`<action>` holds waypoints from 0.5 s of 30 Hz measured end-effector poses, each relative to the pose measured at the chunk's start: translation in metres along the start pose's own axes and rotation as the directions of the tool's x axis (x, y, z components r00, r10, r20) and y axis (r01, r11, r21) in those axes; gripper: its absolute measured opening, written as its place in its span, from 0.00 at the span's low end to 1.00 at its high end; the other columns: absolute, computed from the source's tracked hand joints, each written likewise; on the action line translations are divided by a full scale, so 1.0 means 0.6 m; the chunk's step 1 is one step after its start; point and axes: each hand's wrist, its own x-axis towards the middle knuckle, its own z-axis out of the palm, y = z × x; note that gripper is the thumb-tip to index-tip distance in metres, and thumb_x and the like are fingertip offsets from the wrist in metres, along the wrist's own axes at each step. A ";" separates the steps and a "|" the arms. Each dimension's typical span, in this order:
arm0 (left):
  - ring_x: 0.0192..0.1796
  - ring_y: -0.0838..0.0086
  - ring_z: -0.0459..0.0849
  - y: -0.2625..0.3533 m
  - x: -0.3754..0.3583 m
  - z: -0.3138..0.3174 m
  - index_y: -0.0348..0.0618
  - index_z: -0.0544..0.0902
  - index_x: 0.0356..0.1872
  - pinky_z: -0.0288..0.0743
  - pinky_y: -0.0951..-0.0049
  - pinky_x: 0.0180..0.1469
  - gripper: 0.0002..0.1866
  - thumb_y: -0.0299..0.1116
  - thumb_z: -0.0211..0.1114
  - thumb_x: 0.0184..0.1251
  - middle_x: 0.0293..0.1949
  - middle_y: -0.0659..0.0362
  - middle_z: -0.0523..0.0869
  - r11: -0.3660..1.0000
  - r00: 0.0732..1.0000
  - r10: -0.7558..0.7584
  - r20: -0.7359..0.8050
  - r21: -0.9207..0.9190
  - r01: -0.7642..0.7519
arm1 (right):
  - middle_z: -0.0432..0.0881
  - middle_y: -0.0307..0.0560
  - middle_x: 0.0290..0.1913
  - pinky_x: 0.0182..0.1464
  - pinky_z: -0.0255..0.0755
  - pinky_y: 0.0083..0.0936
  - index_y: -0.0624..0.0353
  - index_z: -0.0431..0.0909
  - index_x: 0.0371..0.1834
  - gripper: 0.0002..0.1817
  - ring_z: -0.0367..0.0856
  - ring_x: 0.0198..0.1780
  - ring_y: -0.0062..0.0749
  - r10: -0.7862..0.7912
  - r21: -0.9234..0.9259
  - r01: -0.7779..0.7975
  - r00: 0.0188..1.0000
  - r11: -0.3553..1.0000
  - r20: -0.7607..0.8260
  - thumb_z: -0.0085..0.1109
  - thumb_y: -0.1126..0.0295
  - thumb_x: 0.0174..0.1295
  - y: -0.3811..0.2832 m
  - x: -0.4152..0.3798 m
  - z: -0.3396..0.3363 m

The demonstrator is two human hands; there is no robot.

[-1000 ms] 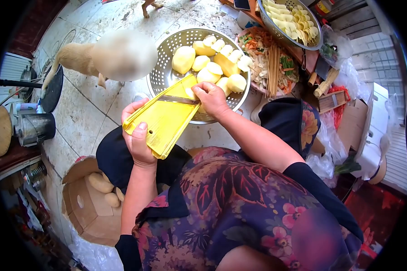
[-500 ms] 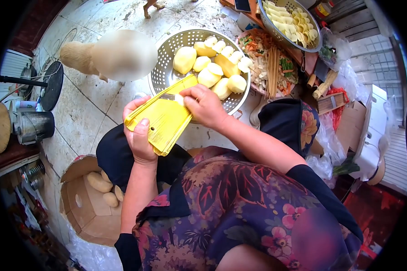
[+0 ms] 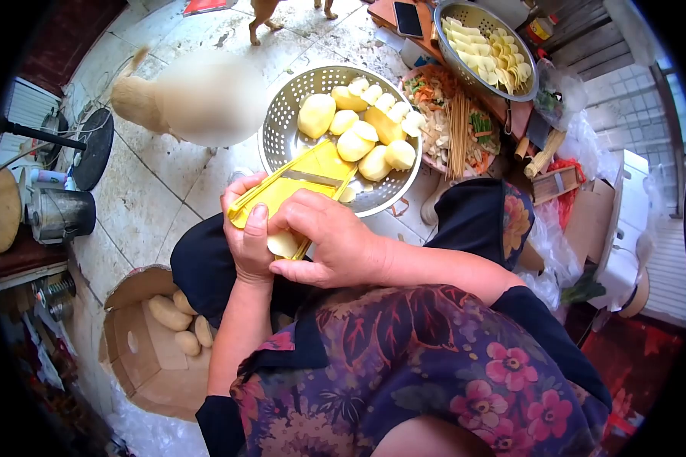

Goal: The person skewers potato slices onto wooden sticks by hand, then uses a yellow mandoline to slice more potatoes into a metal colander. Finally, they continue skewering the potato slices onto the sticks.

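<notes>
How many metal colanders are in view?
2: one colander at upper centre, holding peeled potatoes; another colander at upper right, holding pale slices. Others may be hidden.

- The slicer (image 3: 334,158) lies in the left hand (image 3: 248,236), its far end above the colander's near side.
- A potato piece (image 3: 283,244) sits on the slicer's near end, under the right hand (image 3: 334,238).
- The colander (image 3: 280,145) stands on the floor (image 3: 156,179) before the person, peeled potatoes (image 3: 316,116) in it.
- Right of it: a tray (image 3: 432,158) of vegetables (image 3: 428,101), skewers (image 3: 458,141) across them.
- Beyond the tray, a bowl (image 3: 474,78) holds slices (image 3: 476,52); a phone (image 3: 408,20) lies left of it.
- Left of the colander: a dog (image 3: 139,104).
- By the left leg: a box (image 3: 160,381), unpeeled potatoes (image 3: 168,313) inside.
</notes>
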 end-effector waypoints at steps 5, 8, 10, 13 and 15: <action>0.57 0.65 0.76 0.011 -0.001 0.010 0.34 0.67 0.59 0.69 0.65 0.63 0.26 0.41 0.56 0.65 0.55 0.49 0.75 0.997 0.999 -0.041 -0.007 -0.072 0.040 | 0.78 0.44 0.29 0.34 0.75 0.27 0.56 0.78 0.38 0.08 0.80 0.30 0.34 0.139 0.030 -0.138 0.990 0.990 -0.006 0.63 0.70 0.56 0.021 0.013 -0.010; 0.51 0.72 0.76 0.011 0.000 0.010 0.32 0.68 0.57 0.69 0.72 0.58 0.25 0.38 0.58 0.63 0.50 0.52 0.77 0.990 0.998 -0.055 -0.017 -0.131 0.052 | 0.81 0.44 0.30 0.36 0.76 0.26 0.57 0.79 0.38 0.08 0.81 0.31 0.30 0.108 -0.023 -0.108 0.994 0.994 0.031 0.62 0.70 0.57 0.032 0.033 -0.022; 0.51 0.72 0.76 0.008 0.002 0.008 0.33 0.69 0.57 0.69 0.72 0.58 0.25 0.38 0.57 0.63 0.50 0.52 0.77 0.990 0.999 -0.051 -0.017 -0.133 0.048 | 0.84 0.50 0.32 0.40 0.78 0.33 0.60 0.81 0.36 0.09 0.84 0.34 0.41 0.422 0.116 -0.438 0.896 0.891 0.140 0.60 0.67 0.57 0.034 0.054 -0.034; 0.50 0.73 0.75 0.013 0.002 0.013 0.33 0.69 0.57 0.69 0.73 0.58 0.24 0.37 0.56 0.64 0.50 0.52 0.77 0.991 0.998 -0.055 -0.016 -0.126 0.053 | 0.86 0.41 0.34 0.36 0.75 0.20 0.61 0.82 0.48 0.14 0.81 0.31 0.20 0.625 0.057 -0.627 0.779 0.777 0.054 0.62 0.64 0.63 0.104 0.138 -0.054; 0.50 0.73 0.75 0.014 0.002 0.011 0.33 0.69 0.57 0.69 0.73 0.58 0.24 0.36 0.56 0.64 0.50 0.52 0.77 0.992 0.998 -0.056 -0.016 -0.115 0.054 | 0.83 0.50 0.43 0.41 0.79 0.21 0.71 0.69 0.65 0.31 0.81 0.37 0.25 0.567 0.477 -0.521 0.822 0.707 0.058 0.64 0.62 0.64 0.140 0.194 -0.077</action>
